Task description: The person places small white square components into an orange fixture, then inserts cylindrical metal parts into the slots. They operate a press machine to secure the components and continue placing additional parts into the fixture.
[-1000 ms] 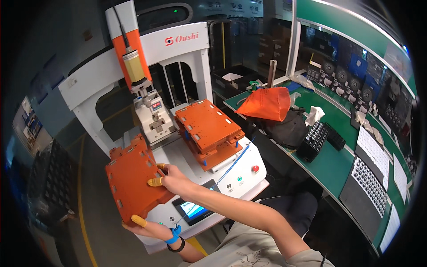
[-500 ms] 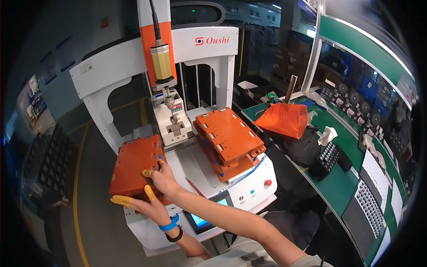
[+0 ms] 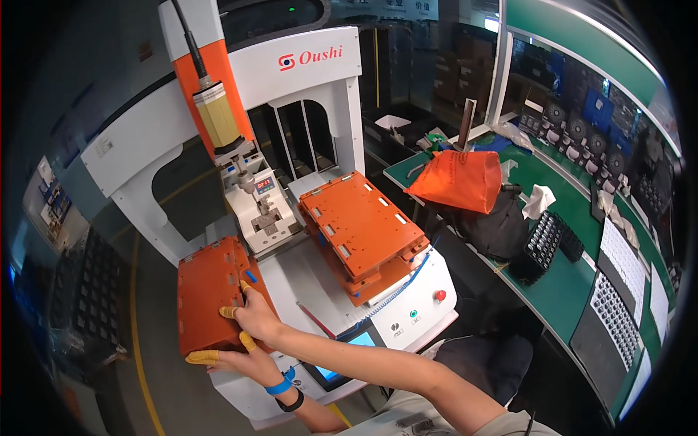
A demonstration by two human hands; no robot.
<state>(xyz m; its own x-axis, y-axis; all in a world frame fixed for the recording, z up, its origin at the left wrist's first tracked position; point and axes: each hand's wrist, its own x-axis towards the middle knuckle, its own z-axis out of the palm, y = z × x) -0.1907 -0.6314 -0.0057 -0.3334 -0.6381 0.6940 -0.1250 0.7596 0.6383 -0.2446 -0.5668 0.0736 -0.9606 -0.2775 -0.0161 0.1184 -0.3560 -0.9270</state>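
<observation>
An orange flat fixture with a cover plate point(image 3: 209, 291) sits at the left front of the white machine. My left hand point(image 3: 243, 361), in yellow finger cots and a blue wrist strap, grips its near edge, thumb up on the side and fingers along the corner. My right hand point(image 3: 256, 317), also in yellow finger cots, is closed on the plate's right edge. Beside its fingertips a small blue lever point(image 3: 251, 276) stands out. What lies under the plate is hidden. A second orange fixture point(image 3: 363, 221) rests on the machine's right side, away from both hands.
Behind the fixtures stands the white gantry machine point(image 3: 305, 94) with a yellow driver head point(image 3: 218, 120). A red button point(image 3: 440, 295) and a screen point(image 3: 356, 345) are at its front. The green bench point(image 3: 542, 309) at right holds an orange bag point(image 3: 458, 182) and black trays point(image 3: 542, 247).
The view has turned slightly. My right hand has slid nearer me along the plate's edge, and its finger has come off the blue lever. The left hand stays on the near edge.
</observation>
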